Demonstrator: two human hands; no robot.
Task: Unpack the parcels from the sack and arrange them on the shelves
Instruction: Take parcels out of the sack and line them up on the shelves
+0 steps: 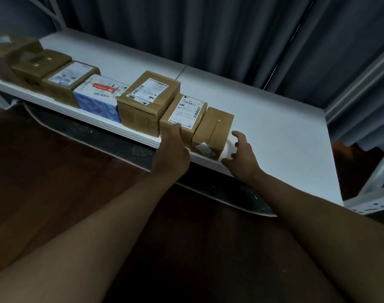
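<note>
The end box [213,130], small taped cardboard at the right end of the row on the white shelf [274,127], looks light and stiff with slick tape, so it is probably best taken by its two opposite sides rather than the top. The left hand [172,149] rests against the front of the labelled box [183,114] next to it, fingers laid on the cardboard and not curled round it. The right hand [241,153] hangs released just beside the end box, fingers spread, holding nothing.
</note>
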